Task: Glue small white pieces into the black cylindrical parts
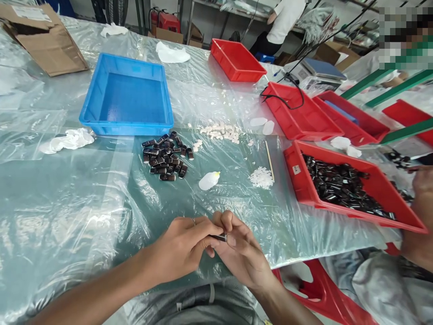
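In the head view, a pile of dark cylindrical pieces (165, 158), a white squeeze bottle (209, 181) and a heap of white bits (261, 178) are spread beyond the hands; the right side is bounded by a red bin (302, 187) of dark parts. Leftward, the table is covered by plastic sheeting (67, 203). Near the close edge, a small dark piece (220, 237) is held — pinched between the fingertips of left hand (184, 246) and right hand (241, 253).

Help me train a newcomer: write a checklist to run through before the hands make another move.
1. Small dark part held by left hand and right hand: ok.
2. Part's whole surface visible: not ok, the hands cover some.
3. Yellow-tipped white object apart from dark pile: ok.
4. Dark pile apart from blue tray: cannot tell.
5. Red bin holding dark pieces: ok.
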A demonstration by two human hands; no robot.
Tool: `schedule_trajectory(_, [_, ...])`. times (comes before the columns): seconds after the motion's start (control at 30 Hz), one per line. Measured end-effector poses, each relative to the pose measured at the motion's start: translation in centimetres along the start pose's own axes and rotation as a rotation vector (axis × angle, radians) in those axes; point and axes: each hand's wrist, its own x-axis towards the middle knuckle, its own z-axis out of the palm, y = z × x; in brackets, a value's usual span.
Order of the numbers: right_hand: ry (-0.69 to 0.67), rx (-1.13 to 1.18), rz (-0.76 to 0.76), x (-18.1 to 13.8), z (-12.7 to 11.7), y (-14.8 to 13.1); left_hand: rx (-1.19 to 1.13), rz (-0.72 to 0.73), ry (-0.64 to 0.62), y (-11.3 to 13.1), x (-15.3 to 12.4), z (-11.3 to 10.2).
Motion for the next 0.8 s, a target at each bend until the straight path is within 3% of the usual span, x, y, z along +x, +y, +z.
schedule_trajectory(0.13, [0.03,0.006,-0.043,0.4,0.8,0.3,-0.05,0.083,0.13,-0.3,-0.1,0.3])
schedule_trajectory(0.3, [0.066,0.073,-0.068,1.0,2.0,0.6,0.053,0.234,0.265,-0.4,0.6,0.3])
schedule_trajectory(0.43, [0.131,0.14,-0.118,1.1,3.3,0.9,0.124,0.272,0.302,0.0,1.2,0.0])
schedule_trajectory(0.53, [0.169,0.166,-0.154,1.2,3.8,1.2,0.153,0.255,0.282,0.4,1.3,-0.3])
schedule_trajectory(0.63, [0.194,0.144,-0.16,1.5,3.5,1.2,0.208,0.177,0.183,0.7,1.2,-0.7])
schedule_trajectory(0.73, [0.183,0.056,-0.154,1.7,2.0,0.3,0.301,0.059,0.115,0.5,1.4,-1.5])
schedule_trajectory(0.8, [0.198,-0.049,-0.24,1.4,0.3,-0.7,0.37,-0.029,0.169,0.1,1.9,-2.5])
